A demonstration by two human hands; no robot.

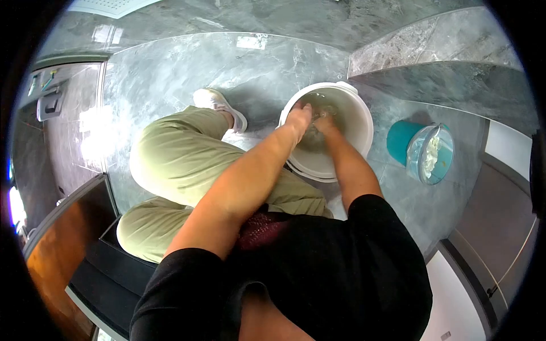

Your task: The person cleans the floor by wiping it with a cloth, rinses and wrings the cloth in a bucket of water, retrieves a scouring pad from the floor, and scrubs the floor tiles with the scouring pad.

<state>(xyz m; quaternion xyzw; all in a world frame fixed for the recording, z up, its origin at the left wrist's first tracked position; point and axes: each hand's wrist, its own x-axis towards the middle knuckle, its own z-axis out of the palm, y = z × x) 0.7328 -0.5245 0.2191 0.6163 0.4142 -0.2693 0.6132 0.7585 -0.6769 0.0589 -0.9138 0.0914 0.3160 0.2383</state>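
A round white bucket holds cloudy, greyish water with a few bubbles. Both of my hands reach down inside it, close together. My left hand is at the water near the bucket's left side, its fingers bent and closed; what they hold is hidden. Just to its right, my right hand dips into the water with its fingers curled, and anything in its grasp cannot be made out.
A teal bin with a clear liner and crumpled white paper stands right of the bucket. My shoe rests on the grey tiled floor. A stone-patterned ledge runs at the upper right; a glass-framed doorway is at left.
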